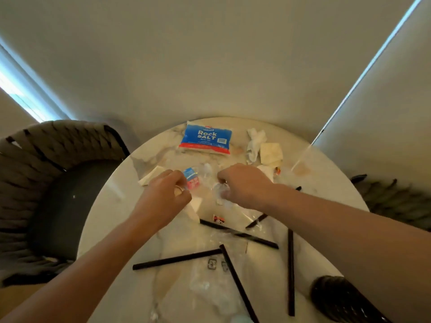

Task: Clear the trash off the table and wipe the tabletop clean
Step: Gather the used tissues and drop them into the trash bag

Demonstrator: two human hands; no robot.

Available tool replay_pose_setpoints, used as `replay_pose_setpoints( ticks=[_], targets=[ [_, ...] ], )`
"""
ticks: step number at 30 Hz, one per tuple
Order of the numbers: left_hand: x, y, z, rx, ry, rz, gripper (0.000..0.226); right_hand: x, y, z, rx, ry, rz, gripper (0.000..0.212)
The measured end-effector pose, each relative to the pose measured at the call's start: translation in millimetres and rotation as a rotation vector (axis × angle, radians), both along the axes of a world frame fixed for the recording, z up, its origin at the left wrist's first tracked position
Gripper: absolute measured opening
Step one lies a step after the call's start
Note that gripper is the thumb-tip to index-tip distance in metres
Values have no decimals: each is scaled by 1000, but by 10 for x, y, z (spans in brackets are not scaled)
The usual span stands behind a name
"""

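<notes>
Round marble table (112,220), edge curving at 9 o'clock beside woven chair (46,159), wall close at 12. Litter nearly everywhere: black straws (290,271) from 5 to 6, crumpled tissues (255,142) at 1. Left hand (163,197) pinching blue-pink wrapper (191,178); right hand (242,185) curled on clear plastic (221,190). Blue bag (206,138) reading "Iodized Rock SALT" at 12.

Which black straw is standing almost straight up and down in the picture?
The black straw on the right, beside the right forearm. It runs nearly vertical, while the other straws lie slanted or crossing each other.
</notes>
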State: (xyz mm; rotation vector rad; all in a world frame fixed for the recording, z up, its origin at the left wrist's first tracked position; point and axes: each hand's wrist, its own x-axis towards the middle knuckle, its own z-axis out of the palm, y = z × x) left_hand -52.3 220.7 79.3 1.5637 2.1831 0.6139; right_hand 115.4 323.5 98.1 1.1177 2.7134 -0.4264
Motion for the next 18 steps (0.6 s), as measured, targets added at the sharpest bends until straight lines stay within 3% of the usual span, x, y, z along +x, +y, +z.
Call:
replay_pose_setpoints(
  ticks=[6,9,18],
  targets=[
    [1349,616,221,-73,-274,-136,27,1503,361,264,-86,-115,-115,31],
    [2214,924,180,-109,-411,-237,26,2355,489,271,-154,-107,-292,36],
    [4219,1570,-305,-280,-498,-459,18,4255,335,-611,-358,-100,-798,24]
  ],
)
